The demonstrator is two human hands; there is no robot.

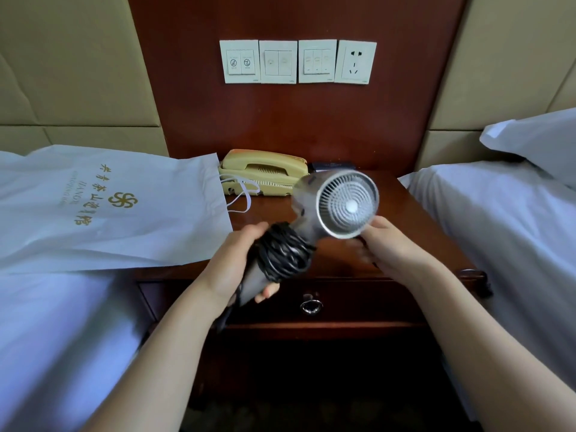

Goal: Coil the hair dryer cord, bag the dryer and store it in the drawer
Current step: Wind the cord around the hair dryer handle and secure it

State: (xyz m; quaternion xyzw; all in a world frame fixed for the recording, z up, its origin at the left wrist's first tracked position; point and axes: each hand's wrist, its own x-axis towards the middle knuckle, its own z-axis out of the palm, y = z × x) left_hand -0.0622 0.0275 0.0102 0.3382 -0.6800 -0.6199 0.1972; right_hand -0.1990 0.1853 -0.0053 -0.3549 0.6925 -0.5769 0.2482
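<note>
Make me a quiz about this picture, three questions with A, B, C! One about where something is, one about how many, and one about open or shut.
1. Where is the black cord?
A. Wound round the handle of the hair dryer.
B. Plugged into the wall.
C. Lying on the floor.

2. How many white wall plates are there?
A. Two.
B. Four.
C. Six.

3. The drawer is:
A. Pulled out.
B. Missing.
C. Shut.

Answers: 1 A, its coils sit on the handle that the left hand grips. 2 B, three switch plates and one socket. 3 C, its front sits flush.
</note>
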